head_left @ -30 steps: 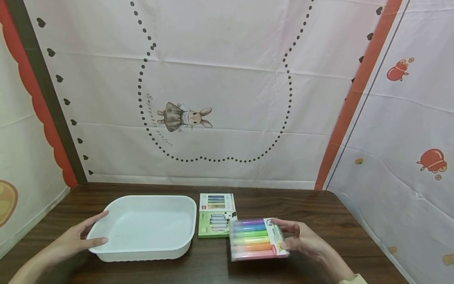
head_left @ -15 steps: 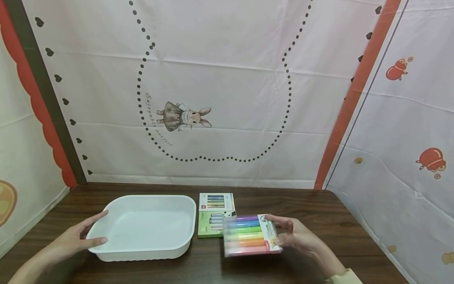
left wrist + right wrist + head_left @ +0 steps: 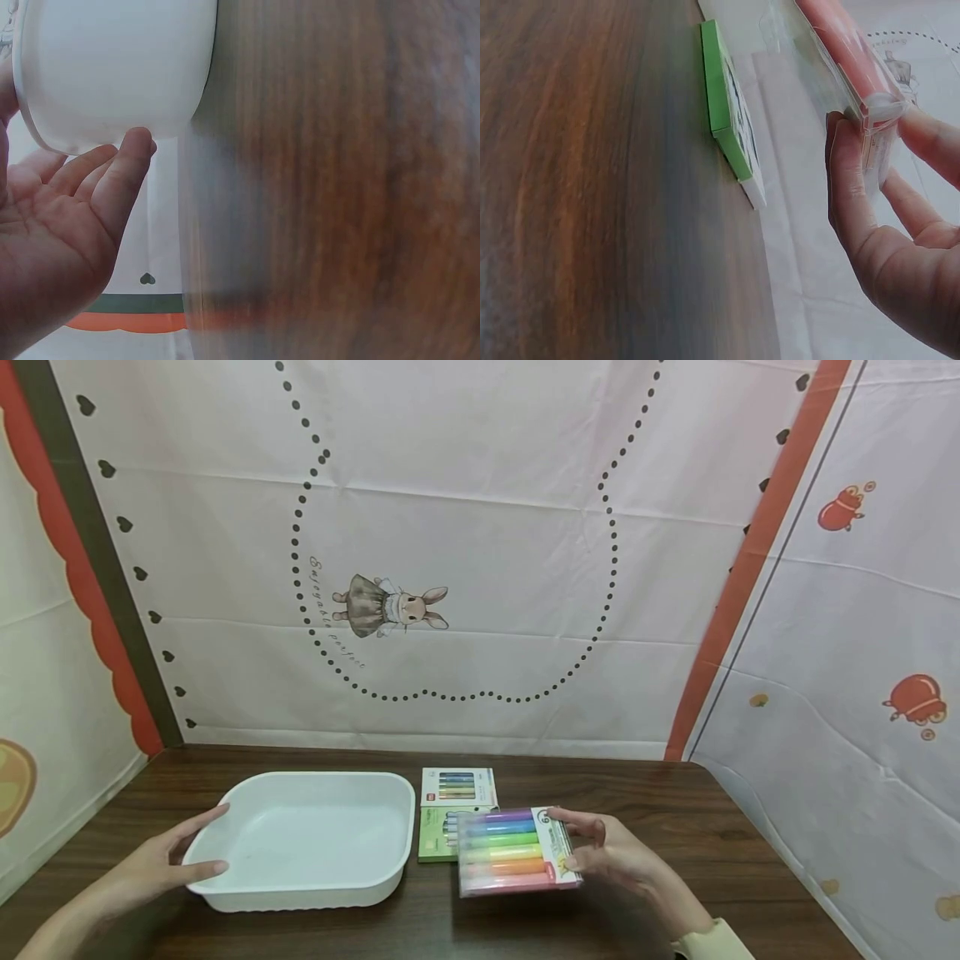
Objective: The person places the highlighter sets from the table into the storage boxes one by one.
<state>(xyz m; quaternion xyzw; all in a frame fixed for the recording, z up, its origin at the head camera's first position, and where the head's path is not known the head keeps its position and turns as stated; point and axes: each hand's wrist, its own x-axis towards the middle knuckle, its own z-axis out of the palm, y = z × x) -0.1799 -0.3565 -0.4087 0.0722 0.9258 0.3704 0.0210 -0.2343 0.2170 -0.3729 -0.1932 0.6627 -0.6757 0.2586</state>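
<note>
My left hand (image 3: pixel 161 860) holds the near-left end of a white plastic tray (image 3: pixel 300 900), thumb and index finger over its rim. In the left wrist view, fingers of that hand press the tray's outer wall (image 3: pixel 112 82). The right hand (image 3: pixel 611 852) pinches the white-labelled end of a clear pack of rainbow-coloured markers (image 3: pixel 502 852), thumb on one face and fingers on the other. In the right wrist view the pack (image 3: pixel 847 52) is up off the table. It partly covers a green box (image 3: pixel 432 839) with a panda print.
A white box of pens (image 3: pixel 446 787) adjoins the green box at its far side, right of the tray. All stand on a dark wood table (image 3: pixel 675 810). Printed cloth (image 3: pixel 510 568) hangs behind the table and along both sides.
My right hand has carried the marker pack leftward and slightly away from me, so it overlaps more of the green box. The left hand and the tray stay put.
</note>
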